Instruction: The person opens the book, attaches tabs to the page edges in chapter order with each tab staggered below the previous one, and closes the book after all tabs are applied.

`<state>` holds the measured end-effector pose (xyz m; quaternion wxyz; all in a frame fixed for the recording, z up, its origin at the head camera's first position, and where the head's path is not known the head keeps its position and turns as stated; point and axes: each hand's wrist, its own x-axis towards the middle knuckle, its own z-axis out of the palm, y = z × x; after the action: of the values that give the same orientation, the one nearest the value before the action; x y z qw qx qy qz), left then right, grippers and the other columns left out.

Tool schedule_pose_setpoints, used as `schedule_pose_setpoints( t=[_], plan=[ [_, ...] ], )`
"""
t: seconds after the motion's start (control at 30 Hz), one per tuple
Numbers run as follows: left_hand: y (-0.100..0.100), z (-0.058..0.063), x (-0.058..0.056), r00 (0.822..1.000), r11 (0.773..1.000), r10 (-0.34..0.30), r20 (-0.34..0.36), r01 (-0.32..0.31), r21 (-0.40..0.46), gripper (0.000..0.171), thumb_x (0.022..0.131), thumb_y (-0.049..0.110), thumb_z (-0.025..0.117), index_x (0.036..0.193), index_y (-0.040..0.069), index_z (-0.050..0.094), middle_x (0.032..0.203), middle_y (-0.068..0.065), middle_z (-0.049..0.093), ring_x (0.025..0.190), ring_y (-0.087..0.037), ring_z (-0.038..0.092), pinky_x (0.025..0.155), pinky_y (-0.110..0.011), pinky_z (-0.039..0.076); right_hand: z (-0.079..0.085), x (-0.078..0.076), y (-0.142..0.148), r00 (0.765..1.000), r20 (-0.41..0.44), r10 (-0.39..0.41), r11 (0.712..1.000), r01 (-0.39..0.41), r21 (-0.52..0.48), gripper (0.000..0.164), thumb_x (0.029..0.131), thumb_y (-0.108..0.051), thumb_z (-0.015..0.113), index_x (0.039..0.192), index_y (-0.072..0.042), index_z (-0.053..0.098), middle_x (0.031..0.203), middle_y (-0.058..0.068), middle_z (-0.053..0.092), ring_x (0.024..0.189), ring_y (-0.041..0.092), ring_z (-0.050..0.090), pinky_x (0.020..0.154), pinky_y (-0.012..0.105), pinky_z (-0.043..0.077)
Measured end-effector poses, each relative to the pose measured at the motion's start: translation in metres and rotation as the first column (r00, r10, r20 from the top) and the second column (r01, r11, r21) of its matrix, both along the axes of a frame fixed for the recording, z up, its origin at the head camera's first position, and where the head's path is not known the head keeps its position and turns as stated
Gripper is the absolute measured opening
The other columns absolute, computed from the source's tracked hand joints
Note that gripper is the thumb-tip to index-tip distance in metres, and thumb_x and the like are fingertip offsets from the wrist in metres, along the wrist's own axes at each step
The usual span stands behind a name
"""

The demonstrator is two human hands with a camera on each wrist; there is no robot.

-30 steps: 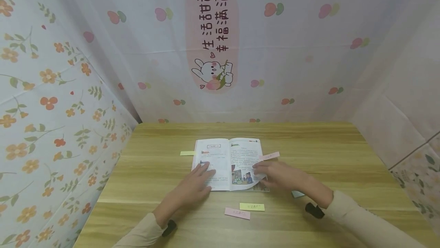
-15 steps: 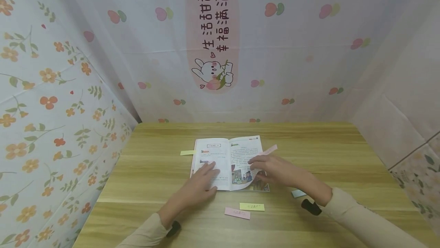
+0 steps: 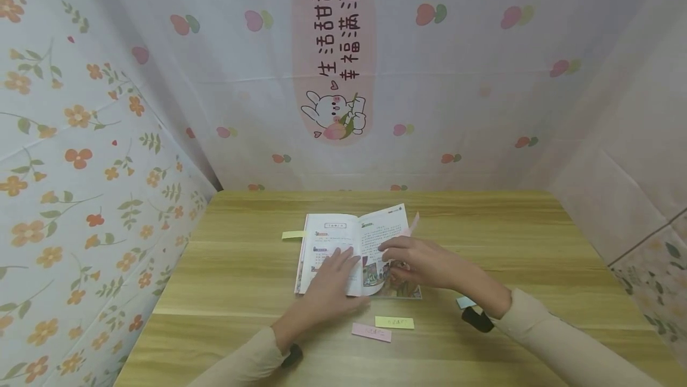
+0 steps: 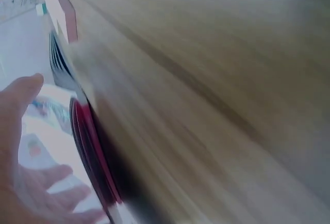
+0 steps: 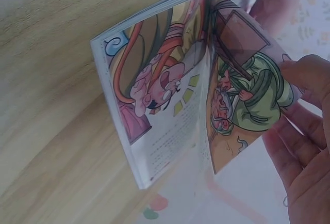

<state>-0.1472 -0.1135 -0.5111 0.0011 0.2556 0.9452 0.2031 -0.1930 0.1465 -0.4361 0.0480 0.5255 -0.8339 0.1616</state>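
Note:
An open book (image 3: 328,227) with printed text and coloured pictures lies on the wooden table. My left hand (image 3: 334,279) rests on its left page near the spine, fingers spread. My right hand (image 3: 424,262) pinches the outer edge of the right page (image 5: 252,84), thumb on one side and fingers on the other. That page stands raised and curved, showing a picture of a green-robed figure on its back. Beneath it, another illustrated page (image 5: 154,74) is exposed. A pink sticky tab (image 3: 414,223) sticks up from the raised page, and a yellow sticky tab (image 3: 292,235) juts from the left side.
In front of the book lie a yellow labelled slip (image 3: 394,322) and a pink labelled slip (image 3: 371,332). A small light-blue item (image 3: 466,302) is partly hidden under the right wrist. Patterned curtains (image 3: 461,95) close off the back and sides of the table (image 3: 241,315).
The right page has risen and swung leftward with my right hand, its pink tab tilting upright. My left hand has slid right across the left page toward the spine.

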Motion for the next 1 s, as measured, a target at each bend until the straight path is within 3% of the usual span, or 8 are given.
schedule_pose_setpoints(
  t=[0.13,0.3,0.63,1.0],
  plan=[
    [0.018,-0.005,-0.004,0.999,0.999,0.032,-0.029,-0.033,-0.029,0.098,0.084,0.066,0.070,0.153,0.005,0.039,0.160,-0.018,0.032,0.148,-0.043,0.023,0.119,-0.054,0.017,-0.001,-0.001,-0.001,1.000,-0.008,-0.002,1.000,0.003,0.007,0.028,0.088,-0.010,0.080,0.113,-0.003,0.072,0.125,0.011,0.066,0.109,0.023,0.065,0.089,0.037,0.056],
    [0.029,-0.007,-0.006,0.997,0.996,0.073,-0.018,-0.074,-0.060,0.097,0.086,0.066,0.066,0.155,0.005,0.036,0.160,-0.017,0.032,0.148,-0.041,0.022,0.119,-0.054,0.017,-0.003,-0.002,-0.001,1.000,-0.012,-0.003,1.000,0.003,0.011,0.031,0.087,-0.011,0.081,0.115,-0.002,0.071,0.126,0.011,0.065,0.111,0.024,0.064,0.090,0.038,0.056],
    [0.024,-0.003,-0.006,0.995,0.996,0.086,0.055,-0.086,0.000,0.099,0.085,0.064,0.071,0.156,0.006,0.035,0.162,-0.018,0.029,0.149,-0.039,0.021,0.120,-0.049,0.016,0.002,-0.001,0.001,0.999,0.003,-0.041,0.999,0.041,0.033,0.039,0.087,-0.014,0.082,0.121,0.000,0.069,0.128,0.013,0.064,0.115,0.028,0.063,0.092,0.040,0.055],
    [0.017,0.000,-0.010,0.994,0.994,0.097,0.045,-0.099,0.054,0.091,0.086,0.046,0.076,0.155,0.005,0.035,0.160,-0.017,0.032,0.147,-0.040,0.026,0.120,-0.049,0.018,0.008,-0.003,0.011,0.997,0.038,-0.070,0.997,0.071,-0.040,0.045,0.087,-0.016,0.082,0.128,-0.003,0.065,0.129,0.011,0.064,0.118,0.027,0.061,0.096,0.043,0.053]
  ],
)
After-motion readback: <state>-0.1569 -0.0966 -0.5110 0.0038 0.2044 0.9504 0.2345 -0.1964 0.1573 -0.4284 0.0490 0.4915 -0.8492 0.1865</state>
